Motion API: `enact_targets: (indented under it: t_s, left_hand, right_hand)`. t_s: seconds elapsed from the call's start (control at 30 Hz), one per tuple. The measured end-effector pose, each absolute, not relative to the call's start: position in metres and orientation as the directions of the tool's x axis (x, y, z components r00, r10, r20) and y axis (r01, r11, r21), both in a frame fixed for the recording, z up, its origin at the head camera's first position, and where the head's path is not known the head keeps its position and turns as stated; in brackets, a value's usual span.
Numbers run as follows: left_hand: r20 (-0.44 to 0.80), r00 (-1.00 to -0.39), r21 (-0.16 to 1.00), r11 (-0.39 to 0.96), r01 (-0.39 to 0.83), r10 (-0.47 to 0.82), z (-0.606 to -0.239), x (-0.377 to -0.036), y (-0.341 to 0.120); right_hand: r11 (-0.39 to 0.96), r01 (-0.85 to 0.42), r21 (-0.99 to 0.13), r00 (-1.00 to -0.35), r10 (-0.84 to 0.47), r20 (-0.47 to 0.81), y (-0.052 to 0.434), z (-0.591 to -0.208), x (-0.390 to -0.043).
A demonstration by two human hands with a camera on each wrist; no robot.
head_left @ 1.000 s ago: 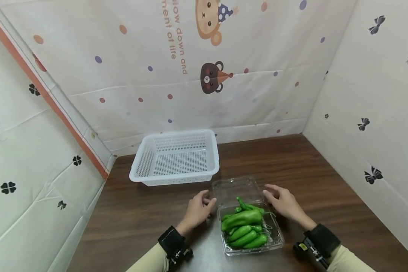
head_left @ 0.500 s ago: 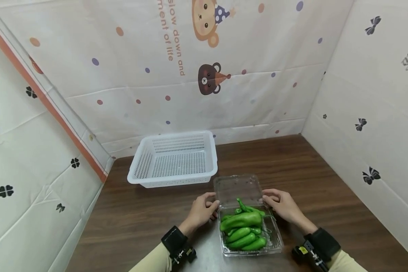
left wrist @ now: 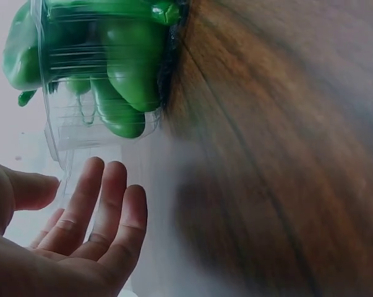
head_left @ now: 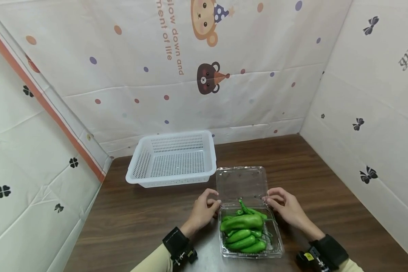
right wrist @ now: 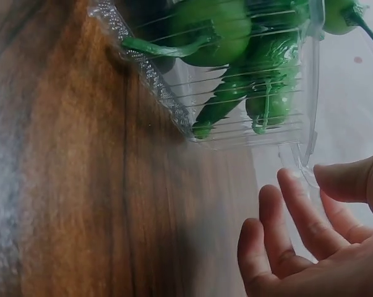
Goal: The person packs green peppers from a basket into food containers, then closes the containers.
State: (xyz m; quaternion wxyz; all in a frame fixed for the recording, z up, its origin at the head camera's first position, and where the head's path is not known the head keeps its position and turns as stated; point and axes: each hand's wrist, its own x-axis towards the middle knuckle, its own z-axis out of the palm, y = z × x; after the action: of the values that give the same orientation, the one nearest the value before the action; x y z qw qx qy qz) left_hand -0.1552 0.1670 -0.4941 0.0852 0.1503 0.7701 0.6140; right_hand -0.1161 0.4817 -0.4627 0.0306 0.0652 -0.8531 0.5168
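Note:
A clear plastic clamshell box (head_left: 278, 247) stands on the table with its lid (head_left: 241, 183) raised at the back. Several green peppers (head_left: 243, 223) fill the box, some stems reaching over its rim. At the lid's left side, near the hinge, my left hand (head_left: 204, 209) pinches the edge between thumb and fingers. My right hand (head_left: 287, 207) does the same at the right side. Both wrist views show the thin lid edge between thumb (left wrist: 41, 190) and index finger, the other fingers spread beside it. Pepper tips (right wrist: 266, 105) show through the ribbed box wall.
A white perforated plastic basket (head_left: 171, 178) stands behind and to the left of the box. Printed sheets (head_left: 258, 98) rise around the brown wooden table (head_left: 132, 226) at the back and both sides.
The lid has tilted up from lying back nearly flat to standing more upright. Both hands have closed in on its side edges and moved slightly with it. The peppers stay put.

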Motion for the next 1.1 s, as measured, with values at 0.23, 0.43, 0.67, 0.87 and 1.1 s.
enact_targets:
  t_s: [0.23, 0.43, 0.67, 0.87, 1.1]
  left_hand:
    - [0.134, -0.927, 0.967, 0.158, 0.200, 0.351, -0.491, -0.152, 0.164]
    - [0.203, -0.927, 0.950, 0.165, 0.265, 0.315, -0.487, -0.151, 0.161]
    - [0.228, -0.927, 0.949, 0.146, 0.280, 0.299, -0.484, -0.147, 0.156]
    - [0.209, -0.924, 0.950, 0.158, 0.270, 0.318, -0.481, -0.136, 0.150]
    - [0.161, -0.934, 0.957, 0.182, 0.227, 0.318, -0.475, -0.118, 0.147]
  right_hand:
    - [0.431, -0.289, -0.855, -0.957, -0.126, 0.260, 0.480, -0.463, -0.114]
    - [0.554, -0.398, -0.731, -0.907, -0.118, 0.405, 0.477, -0.462, -0.116]
    - [0.671, -0.435, -0.601, -0.857, -0.104, 0.505, 0.476, -0.468, -0.115]
    - [0.681, -0.502, -0.533, -0.810, -0.154, 0.566, 0.475, -0.471, -0.115]
    - [0.670, -0.602, -0.435, -0.722, -0.224, 0.654, 0.474, -0.475, -0.113]
